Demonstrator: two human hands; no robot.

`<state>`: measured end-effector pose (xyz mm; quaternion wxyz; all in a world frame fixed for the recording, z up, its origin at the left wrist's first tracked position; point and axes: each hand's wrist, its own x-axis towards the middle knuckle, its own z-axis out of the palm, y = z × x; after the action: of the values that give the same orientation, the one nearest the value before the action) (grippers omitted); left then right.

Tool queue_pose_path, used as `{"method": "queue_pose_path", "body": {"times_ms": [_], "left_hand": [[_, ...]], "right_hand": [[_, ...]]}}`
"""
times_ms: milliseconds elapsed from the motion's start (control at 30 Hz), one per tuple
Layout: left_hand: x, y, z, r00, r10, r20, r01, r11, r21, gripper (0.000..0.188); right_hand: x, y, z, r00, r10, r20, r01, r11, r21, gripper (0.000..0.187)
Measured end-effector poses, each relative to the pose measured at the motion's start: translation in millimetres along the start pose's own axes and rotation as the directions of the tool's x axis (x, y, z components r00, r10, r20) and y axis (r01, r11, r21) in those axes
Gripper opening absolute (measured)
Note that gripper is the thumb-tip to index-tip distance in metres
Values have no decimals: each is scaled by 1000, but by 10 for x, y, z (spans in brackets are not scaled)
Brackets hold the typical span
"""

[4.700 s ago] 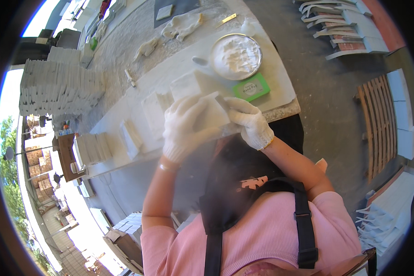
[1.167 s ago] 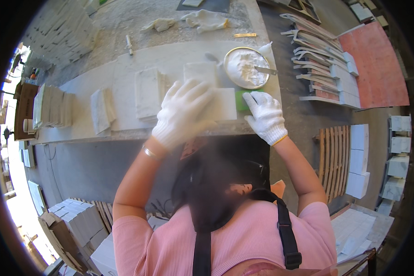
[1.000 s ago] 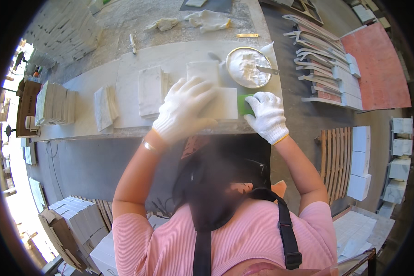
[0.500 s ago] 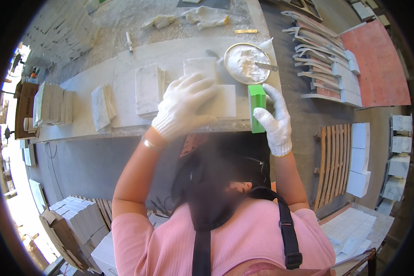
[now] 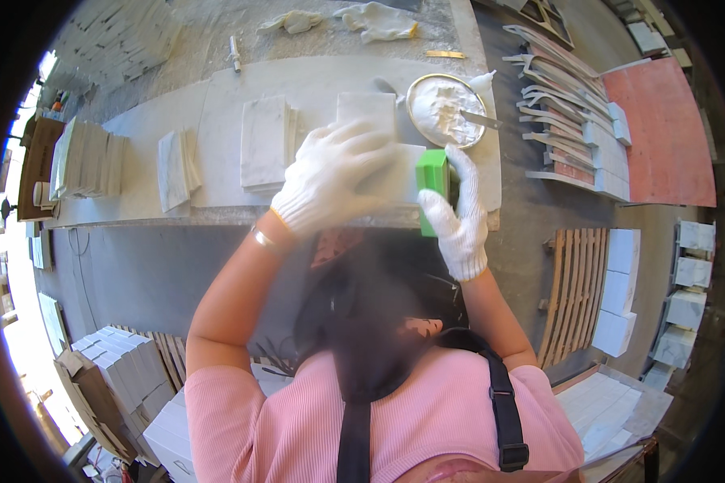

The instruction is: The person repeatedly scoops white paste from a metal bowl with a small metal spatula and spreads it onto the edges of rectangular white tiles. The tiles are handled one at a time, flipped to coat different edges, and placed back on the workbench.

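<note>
My left hand, in a white knit glove, lies spread and flat over a pale marble tile near the table's front edge. Most of that tile is under the hand. My right hand, gloved too, grips a green block from its right side. The block stands along the tile's right edge; I cannot tell whether they touch. Another white tile lies just beyond my left fingers. At the far right of the table is a round bowl of white paste, with a putty knife in it.
Left of my hands are a tile stack, a smaller leaning stack and a thick row of tiles. Loose gloves and a pen-like tool lie farther back. A slatted pallet stands on the floor at right.
My right hand has brought the green block leftward, closer to the tile and my left hand. My left hand stays spread over the tile. The whole view has shifted slightly.
</note>
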<state>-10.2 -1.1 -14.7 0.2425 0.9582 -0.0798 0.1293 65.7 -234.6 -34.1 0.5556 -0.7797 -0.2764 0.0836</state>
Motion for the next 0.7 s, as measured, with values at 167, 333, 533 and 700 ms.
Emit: {"method": "queue_pose_path", "body": {"times_ms": [167, 333, 533, 700], "left_hand": [[-1, 23, -10, 999, 3, -37, -3, 1000, 22, 70], [7, 13, -23, 1000, 24, -15, -24, 1000, -10, 70], [40, 46, -74, 1000, 25, -18, -25, 1000, -17, 72], [34, 48, -68, 999, -7, 37, 8, 999, -37, 73]], "right_hand": [[178, 42, 22, 992, 127, -2, -123, 965, 234, 68], [-3, -59, -75, 959, -272, 77, 278, 956, -89, 69], [293, -27, -104, 992, -125, 26, 126, 990, -65, 70], [182, -146, -134, 868, -478, 131, 492, 865, -105, 73]]}}
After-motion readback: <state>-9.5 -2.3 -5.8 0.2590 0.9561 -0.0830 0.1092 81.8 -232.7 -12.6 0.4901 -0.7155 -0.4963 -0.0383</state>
